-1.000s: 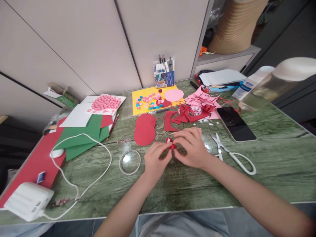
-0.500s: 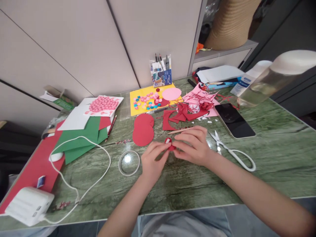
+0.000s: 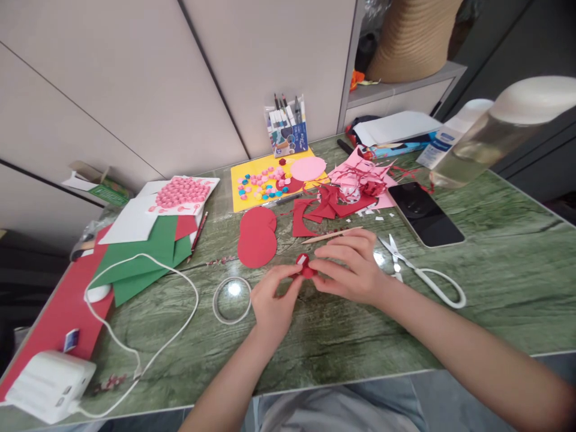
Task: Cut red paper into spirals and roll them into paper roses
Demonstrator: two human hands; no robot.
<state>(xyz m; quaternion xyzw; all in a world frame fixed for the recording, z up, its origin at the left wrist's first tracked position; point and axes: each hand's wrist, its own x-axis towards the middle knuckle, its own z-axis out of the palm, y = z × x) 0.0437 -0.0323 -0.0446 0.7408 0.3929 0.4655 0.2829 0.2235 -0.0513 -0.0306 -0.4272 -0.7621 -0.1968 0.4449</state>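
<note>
Between my two hands is a small red paper piece with a white patch on its upper part. My left hand pinches its left side between thumb and fingers. From the right, my right hand grips the same piece with thumb and fingertips. A pointed wooden stick lies just beyond my right fingers; its right end is partly hidden by them. Two overlapping red paper circles rest past my left hand. To its left lies a roll of tape, and right of my right hand are white-handled scissors.
A phone lies at the right, near clear bottles. Red and pink paper scraps cover the back. Coloured pompoms sit on a yellow sheet. At left are green paper, a white cable and a white charger.
The view has shifted slightly. Both hands still hold the red paper piece, and its lower part now shows a little more between the fingers.
</note>
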